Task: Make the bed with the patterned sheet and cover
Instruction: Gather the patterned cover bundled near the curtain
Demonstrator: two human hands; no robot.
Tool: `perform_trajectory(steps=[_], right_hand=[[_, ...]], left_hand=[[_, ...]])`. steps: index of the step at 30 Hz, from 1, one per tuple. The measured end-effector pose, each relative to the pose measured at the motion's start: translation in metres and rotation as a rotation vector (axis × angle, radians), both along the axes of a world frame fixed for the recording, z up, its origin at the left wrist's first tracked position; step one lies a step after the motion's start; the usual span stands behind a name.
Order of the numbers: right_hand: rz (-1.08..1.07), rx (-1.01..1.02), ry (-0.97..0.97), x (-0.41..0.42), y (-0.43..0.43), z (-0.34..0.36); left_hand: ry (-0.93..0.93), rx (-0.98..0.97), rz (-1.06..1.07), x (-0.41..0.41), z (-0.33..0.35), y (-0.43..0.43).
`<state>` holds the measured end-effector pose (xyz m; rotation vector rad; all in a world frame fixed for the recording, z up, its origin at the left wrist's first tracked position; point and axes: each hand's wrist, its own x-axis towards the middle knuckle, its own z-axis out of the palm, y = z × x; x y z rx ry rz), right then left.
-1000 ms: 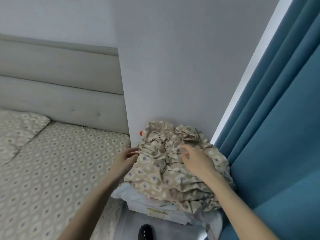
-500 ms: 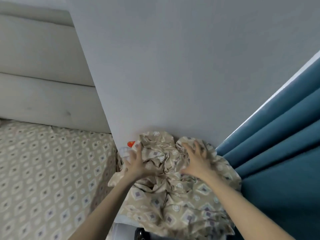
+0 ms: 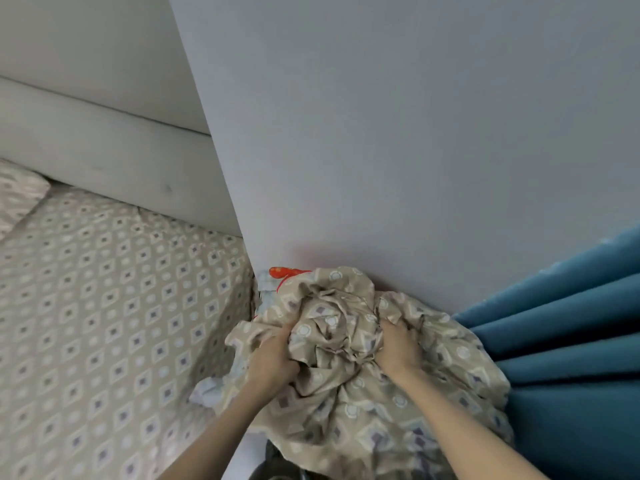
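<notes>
Both hands clench bunched folds of the cover (image 3: 332,327). Left hand (image 3: 273,358): fingers curled into the cloth, a thick fold bulging over them. Right hand (image 3: 398,351): fingers dug into the folds, tips hidden in the cloth. The two grips sit near each other, with a crumpled ridge of cover between them.

Cover: beige, diamond-and-circle print, heaped in a rumpled mound. From the grips it spreads away from the person to the foot of the wall (image 3: 381,133), rightward from the right hand against the blue curtain (image 3: 571,358), and back toward the person under both forearms.

Left of the left hand: sheet (image 3: 104,306), same print, lying flat on the bed. Pillow (image 3: 17,195) well to the left of the grip, at the grey headboard (image 3: 104,150).

Beyond the left hand, at the wall's foot: red thing (image 3: 284,271), partly under the mound; cannot tell what it is. Pale cloth (image 3: 207,389) sticks out from under the cover just left of the left wrist, between cover and bed. Dark object (image 3: 277,469) near the bottom edge, between the forearms, blurred.
</notes>
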<state>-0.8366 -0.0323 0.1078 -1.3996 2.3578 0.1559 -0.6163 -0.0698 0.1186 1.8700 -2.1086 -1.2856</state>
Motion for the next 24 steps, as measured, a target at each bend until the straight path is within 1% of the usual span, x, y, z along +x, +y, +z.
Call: perform_trajectory(steps=[2, 4, 6, 10, 14, 17, 19, 23, 24], right_hand=[[0.059, -0.043, 0.065, -0.005, 0.007, 0.022], [0.055, -0.078, 0.094, -0.013, 0.009, 0.044], [0.075, -0.118, 0.079, -0.019, 0.015, 0.073], [0.150, -0.243, 0.038, -0.023, 0.016, 0.142], [0.204, -0.396, -0.164, -0.009, 0.010, 0.213], [0.222, -0.451, -0.464, 0.013, 0.001, 0.252], [0.248, -0.482, -0.630, 0.038, 0.000, 0.276], [0.295, -0.569, -0.804, 0.103, 0.002, 0.318], [0.337, -0.588, -0.835, 0.126, 0.005, 0.329]], left_hand=[[0.102, 0.009, 0.108, -0.004, 0.016, 0.008], [0.193, 0.048, 0.202, -0.010, 0.031, 0.005], [0.290, 0.054, 0.330, -0.016, 0.052, 0.008], [0.504, -0.030, 0.527, -0.033, 0.108, 0.010], [0.675, -0.095, 0.670, -0.024, 0.176, 0.011], [0.701, -0.214, 0.743, -0.004, 0.222, 0.018], [0.755, -0.320, 0.770, 0.018, 0.253, 0.027], [0.785, -0.496, 0.870, 0.081, 0.307, 0.059], [0.793, -0.543, 0.896, 0.102, 0.320, 0.071]])
